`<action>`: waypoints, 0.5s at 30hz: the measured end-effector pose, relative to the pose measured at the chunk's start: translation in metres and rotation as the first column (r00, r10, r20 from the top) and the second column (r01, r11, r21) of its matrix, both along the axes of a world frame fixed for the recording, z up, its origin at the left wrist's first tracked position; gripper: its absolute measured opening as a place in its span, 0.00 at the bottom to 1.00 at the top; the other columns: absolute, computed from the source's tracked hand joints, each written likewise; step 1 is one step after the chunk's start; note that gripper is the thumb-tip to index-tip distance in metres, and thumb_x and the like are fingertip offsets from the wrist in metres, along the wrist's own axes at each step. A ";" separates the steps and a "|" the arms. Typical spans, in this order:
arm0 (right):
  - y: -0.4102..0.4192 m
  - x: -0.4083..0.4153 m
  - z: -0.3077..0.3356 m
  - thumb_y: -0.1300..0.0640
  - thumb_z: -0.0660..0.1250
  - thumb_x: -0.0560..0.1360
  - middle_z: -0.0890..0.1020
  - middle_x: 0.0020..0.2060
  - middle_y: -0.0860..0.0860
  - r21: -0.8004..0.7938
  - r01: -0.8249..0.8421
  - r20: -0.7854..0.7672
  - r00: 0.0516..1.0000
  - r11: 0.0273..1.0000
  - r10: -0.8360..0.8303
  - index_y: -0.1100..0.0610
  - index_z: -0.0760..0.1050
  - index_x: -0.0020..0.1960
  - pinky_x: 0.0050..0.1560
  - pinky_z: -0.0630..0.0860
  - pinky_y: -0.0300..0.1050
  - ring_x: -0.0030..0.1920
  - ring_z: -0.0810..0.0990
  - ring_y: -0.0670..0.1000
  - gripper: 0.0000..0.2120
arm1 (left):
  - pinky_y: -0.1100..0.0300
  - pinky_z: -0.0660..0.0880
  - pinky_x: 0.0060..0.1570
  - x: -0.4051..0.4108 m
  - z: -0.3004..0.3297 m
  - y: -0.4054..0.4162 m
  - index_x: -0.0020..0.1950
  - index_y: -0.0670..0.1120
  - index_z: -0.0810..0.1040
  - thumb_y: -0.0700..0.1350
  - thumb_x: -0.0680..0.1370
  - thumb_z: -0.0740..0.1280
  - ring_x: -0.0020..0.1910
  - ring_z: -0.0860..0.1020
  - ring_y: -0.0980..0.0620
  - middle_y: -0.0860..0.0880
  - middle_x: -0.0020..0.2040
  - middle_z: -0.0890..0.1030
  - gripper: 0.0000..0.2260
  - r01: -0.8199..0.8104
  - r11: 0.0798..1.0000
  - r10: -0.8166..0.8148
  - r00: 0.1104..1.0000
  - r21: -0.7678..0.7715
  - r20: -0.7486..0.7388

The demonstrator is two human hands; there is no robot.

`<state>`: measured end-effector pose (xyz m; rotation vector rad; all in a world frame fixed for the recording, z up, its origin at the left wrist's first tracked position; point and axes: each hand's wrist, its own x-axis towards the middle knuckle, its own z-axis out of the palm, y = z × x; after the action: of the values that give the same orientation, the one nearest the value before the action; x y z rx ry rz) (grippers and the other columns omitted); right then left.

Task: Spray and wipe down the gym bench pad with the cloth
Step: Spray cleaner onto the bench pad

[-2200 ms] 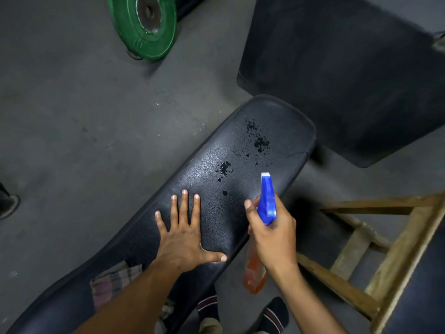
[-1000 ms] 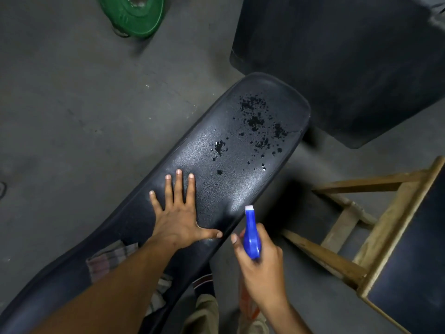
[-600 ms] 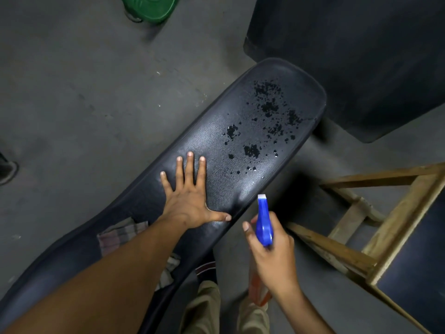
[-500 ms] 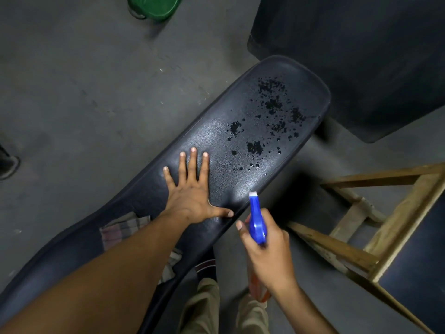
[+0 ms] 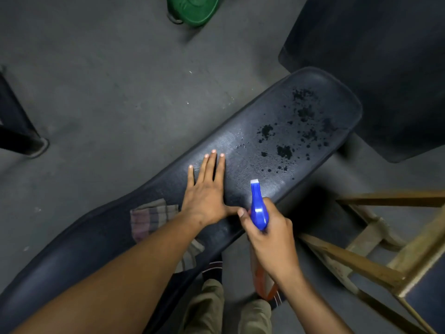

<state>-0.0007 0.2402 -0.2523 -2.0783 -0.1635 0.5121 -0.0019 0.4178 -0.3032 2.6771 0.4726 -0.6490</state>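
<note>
The black gym bench pad [image 5: 252,145] runs diagonally from lower left to upper right, with dark wet spray spots over its far end. My left hand [image 5: 207,194] lies flat on the pad, fingers spread, holding nothing. My right hand [image 5: 269,235] grips the spray bottle [image 5: 257,206] by its blue trigger head, nozzle pointing at the pad just right of my left hand. The bottle's orange body hangs below my wrist. A striped cloth [image 5: 150,218] lies on the pad, partly under my left forearm.
A wooden stool frame [image 5: 375,256] stands at the right, close to the bench. A black rubber mat [image 5: 375,56] covers the floor beyond the pad's end. A green weight plate [image 5: 192,8] sits at the top edge. A dark equipment foot [image 5: 29,145] is at the left.
More wet spots have appeared on the pad's far end. My right hand has brought the bottle closer to my left hand, over the pad's near edge. My left hand stays flat.
</note>
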 end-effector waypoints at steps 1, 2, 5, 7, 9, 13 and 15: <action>0.003 -0.001 0.000 0.51 0.75 0.76 0.76 0.28 0.40 0.000 -0.001 -0.001 1.000 1.000 0.001 0.53 0.68 0.40 0.35 0.71 0.41 0.28 0.69 0.44 0.16 | 0.39 0.36 0.80 -0.007 0.000 0.005 0.83 0.48 0.32 0.77 0.62 0.66 0.83 0.33 0.49 0.48 0.84 0.31 0.66 -0.031 0.999 0.031 1.000 0.012 0.001; 0.006 -0.002 0.000 0.50 0.74 0.76 0.75 0.28 0.43 0.003 -0.001 -0.005 1.000 1.000 0.001 0.54 0.69 0.41 0.36 0.72 0.46 0.28 0.68 0.45 0.16 | 0.39 0.36 0.80 -0.014 0.000 0.011 0.84 0.47 0.33 0.80 0.59 0.62 0.83 0.33 0.49 0.48 0.84 0.32 0.67 -0.063 0.998 0.063 0.998 0.024 0.000; 0.012 -0.012 -0.003 0.48 0.74 0.76 0.75 0.28 0.45 -0.004 -0.021 -0.026 0.999 1.000 0.021 0.54 0.71 0.42 0.38 0.73 0.49 0.29 0.68 0.46 0.15 | 0.38 0.38 0.80 -0.031 -0.005 0.026 0.84 0.46 0.34 0.83 0.56 0.54 0.83 0.34 0.49 0.47 0.84 0.32 0.68 -0.099 0.994 0.099 0.995 0.046 -0.007; 0.014 -0.023 -0.003 0.46 0.73 0.75 0.75 0.28 0.43 -0.003 -0.062 -0.028 0.998 0.998 0.061 0.54 0.70 0.42 0.37 0.72 0.47 0.29 0.67 0.47 0.16 | 0.38 0.38 0.80 -0.034 -0.006 0.029 0.84 0.46 0.34 0.83 0.59 0.58 0.83 0.33 0.49 0.48 0.84 0.32 0.67 -0.087 0.995 0.088 0.996 0.041 -0.004; 0.013 -0.037 -0.005 0.40 0.70 0.73 0.76 0.29 0.46 -0.003 -0.107 -0.035 0.994 0.994 0.107 0.54 0.70 0.42 0.37 0.72 0.48 0.30 0.68 0.50 0.18 | 0.39 0.37 0.80 -0.033 -0.005 0.028 0.84 0.47 0.34 0.82 0.61 0.60 0.83 0.32 0.49 0.48 0.84 0.32 0.66 -0.077 0.997 0.076 0.997 0.029 0.006; 0.000 -0.059 -0.011 0.37 0.68 0.74 0.77 0.31 0.49 -0.040 -0.104 -0.075 0.992 0.994 0.101 0.52 0.72 0.45 0.40 0.75 0.52 0.32 0.73 0.52 0.18 | 0.40 0.37 0.81 -0.033 -0.005 0.031 0.84 0.46 0.35 0.80 0.64 0.63 0.83 0.33 0.48 0.48 0.84 0.32 0.65 -0.064 0.998 0.064 0.998 0.000 0.024; -0.011 -0.063 -0.013 0.42 0.72 0.75 0.76 0.30 0.45 -0.081 -0.084 -0.075 0.994 0.993 0.078 0.50 0.70 0.42 0.39 0.75 0.52 0.30 0.70 0.49 0.15 | 0.40 0.37 0.81 -0.036 -0.006 0.034 0.84 0.46 0.36 0.78 0.66 0.67 0.83 0.34 0.48 0.48 0.84 0.34 0.63 -0.056 0.998 0.056 0.997 -0.004 0.049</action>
<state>-0.0637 0.2290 -0.2651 -2.1385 -0.1875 0.6520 -0.0378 0.4517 -0.3090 2.6606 0.5315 -0.5657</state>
